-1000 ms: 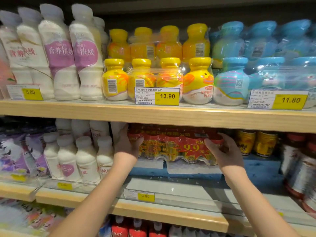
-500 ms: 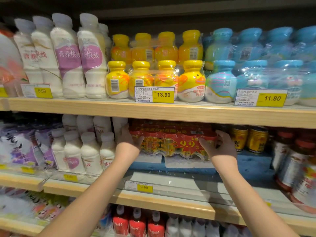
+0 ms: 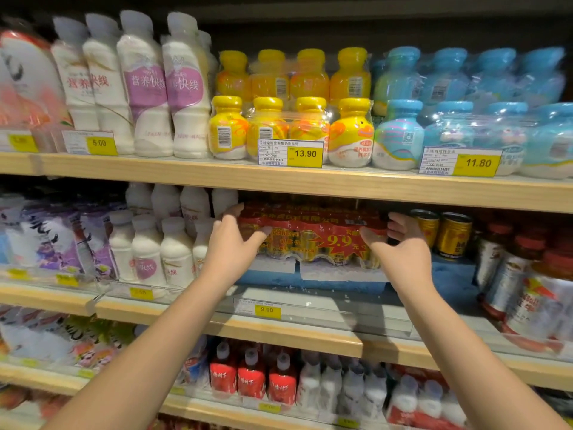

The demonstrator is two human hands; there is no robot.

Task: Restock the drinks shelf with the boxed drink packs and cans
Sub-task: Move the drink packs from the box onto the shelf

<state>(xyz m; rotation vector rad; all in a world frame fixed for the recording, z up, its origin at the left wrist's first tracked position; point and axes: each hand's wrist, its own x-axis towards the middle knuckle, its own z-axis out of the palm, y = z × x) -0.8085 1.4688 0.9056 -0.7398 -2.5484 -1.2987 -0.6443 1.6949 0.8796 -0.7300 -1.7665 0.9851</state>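
Red shrink-wrapped can pack [image 3: 313,240], holding gold cans and printed "9.9", sits on the middle shelf [image 3: 279,332] atop a blue-and-white box, between white bottles and two loose gold cans [image 3: 441,232]. Left hand [image 3: 231,248] and right hand [image 3: 400,246] flank its ends, fingers spread; half a second ago both clasped the pack, now the thumbs barely touch the wrap and neither grip closes on it. Yellow tags read "9.90" below, "13.90" and "11.80" above
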